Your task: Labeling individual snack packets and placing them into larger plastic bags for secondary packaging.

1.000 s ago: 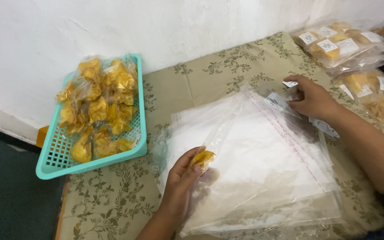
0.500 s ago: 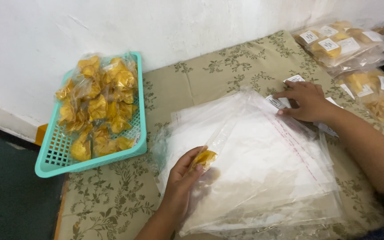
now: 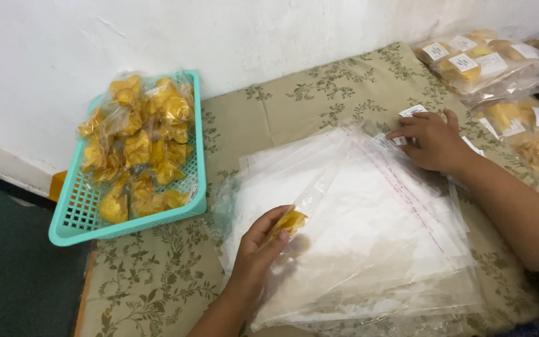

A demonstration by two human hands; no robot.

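My left hand (image 3: pixel 258 249) grips a small clear packet with a yellow snack (image 3: pixel 292 219) inside, its open plastic end sticking up and away from me. It rests on a stack of clear plastic bags (image 3: pixel 369 218) spread over the patterned cloth. My right hand (image 3: pixel 430 140) lies palm down at the far right edge of the stack, fingers spread on small white labels (image 3: pixel 412 111) and touching them.
A teal mesh basket (image 3: pixel 70 221) heaped with bagged yellow snacks (image 3: pixel 138 146) sits at the left against the white wall. Several labelled snack packs (image 3: pixel 478 62) pile at the far right. The olive floral cloth (image 3: pixel 157 281) ends at a drop on the left.
My right hand lowered from pinching a label to lying flat on the labels, then slid slightly away. The left hand and its packet stayed in place.
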